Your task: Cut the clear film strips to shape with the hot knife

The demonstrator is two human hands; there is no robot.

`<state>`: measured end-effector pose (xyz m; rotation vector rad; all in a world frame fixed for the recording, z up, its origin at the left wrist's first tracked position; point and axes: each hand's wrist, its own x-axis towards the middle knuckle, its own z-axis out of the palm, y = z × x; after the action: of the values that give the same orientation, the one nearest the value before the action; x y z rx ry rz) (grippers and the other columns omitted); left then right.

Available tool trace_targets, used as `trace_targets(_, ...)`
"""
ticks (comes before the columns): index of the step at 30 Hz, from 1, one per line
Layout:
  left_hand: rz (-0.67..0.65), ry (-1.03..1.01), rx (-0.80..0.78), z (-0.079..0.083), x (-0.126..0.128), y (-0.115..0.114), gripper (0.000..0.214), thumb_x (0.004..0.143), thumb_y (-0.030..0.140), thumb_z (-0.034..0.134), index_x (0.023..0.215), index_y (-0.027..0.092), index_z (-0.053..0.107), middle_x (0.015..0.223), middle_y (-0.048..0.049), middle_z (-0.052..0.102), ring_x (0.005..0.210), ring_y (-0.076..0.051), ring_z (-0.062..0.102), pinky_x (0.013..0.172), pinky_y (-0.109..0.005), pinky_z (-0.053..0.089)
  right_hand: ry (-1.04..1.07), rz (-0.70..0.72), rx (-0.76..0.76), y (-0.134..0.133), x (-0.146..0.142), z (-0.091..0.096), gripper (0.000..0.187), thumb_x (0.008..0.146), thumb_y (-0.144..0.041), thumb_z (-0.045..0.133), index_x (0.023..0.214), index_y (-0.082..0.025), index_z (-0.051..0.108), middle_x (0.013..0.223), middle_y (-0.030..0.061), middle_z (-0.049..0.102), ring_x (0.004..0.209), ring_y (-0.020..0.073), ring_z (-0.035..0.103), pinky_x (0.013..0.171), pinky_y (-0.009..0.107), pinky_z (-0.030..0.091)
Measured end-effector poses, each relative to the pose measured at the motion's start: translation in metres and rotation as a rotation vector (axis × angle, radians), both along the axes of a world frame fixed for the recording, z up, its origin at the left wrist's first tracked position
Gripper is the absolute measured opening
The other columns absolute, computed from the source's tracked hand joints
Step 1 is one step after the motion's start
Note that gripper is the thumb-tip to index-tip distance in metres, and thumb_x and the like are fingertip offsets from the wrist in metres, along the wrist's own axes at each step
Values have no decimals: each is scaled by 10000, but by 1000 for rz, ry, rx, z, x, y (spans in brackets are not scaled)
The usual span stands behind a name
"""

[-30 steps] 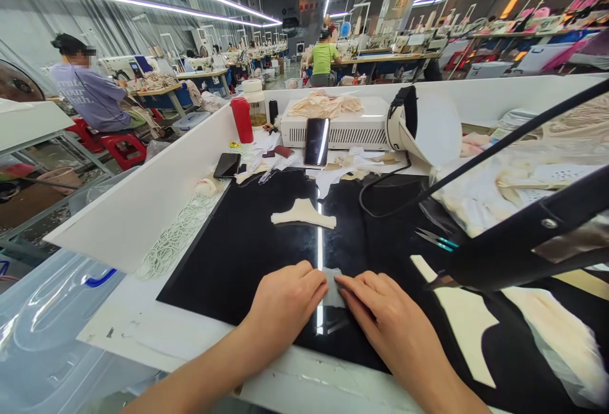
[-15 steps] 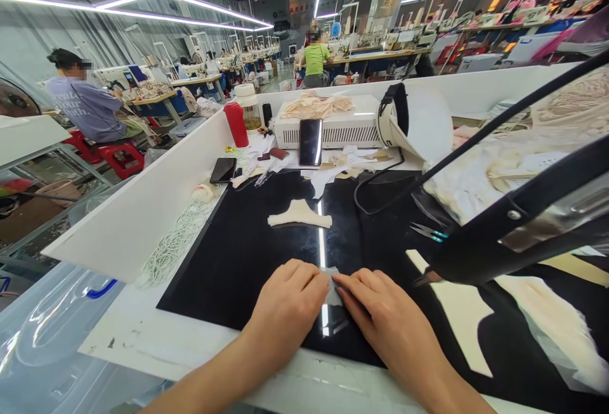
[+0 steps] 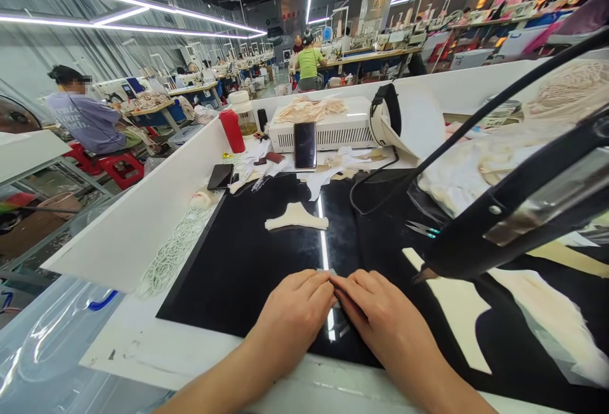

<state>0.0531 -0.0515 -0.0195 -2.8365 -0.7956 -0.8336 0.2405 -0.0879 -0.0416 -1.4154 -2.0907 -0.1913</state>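
My left hand (image 3: 295,309) and my right hand (image 3: 387,312) meet at the front of the black mat (image 3: 228,281). The fingers of each are bent and pressed together at the tips. Between them is a small translucent whitish piece (image 3: 332,271), mostly hidden by the fingers; I cannot make out its material. Beyond the hands a cream cut fabric piece (image 3: 295,216) lies flat on the mat. Right of my right hand lies a larger pale yellow pattern-shaped piece (image 3: 459,312), partly under a black lamp-like arm (image 3: 476,246).
Small scissors (image 3: 422,229) lie by the black arm. Phones (image 3: 305,146), a red cup (image 3: 232,131) and a white vented box (image 3: 328,138) stand behind the mat. Pale green cord (image 3: 174,252) is heaped on the left. White fabric (image 3: 547,312) lies on the right. Two co-workers sit further off.
My fingertips have drawn closer together, and less of the translucent piece shows between them. The whole view has shifted slightly; the cream piece lies as before.
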Motion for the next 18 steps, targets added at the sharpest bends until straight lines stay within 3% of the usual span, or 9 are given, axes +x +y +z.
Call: trace_targets(18, 8, -11, -30, -4, 1, 1, 227, 1077, 179, 445, 1171, 101, 637, 1156, -96, 755, 1081, -215, 725, 977, -374, 617, 23, -1, -40, -5, 2, 5, 404, 1101, -269, 307, 1071, -168, 696, 772, 37, 645, 658, 184, 611, 638, 357, 510)
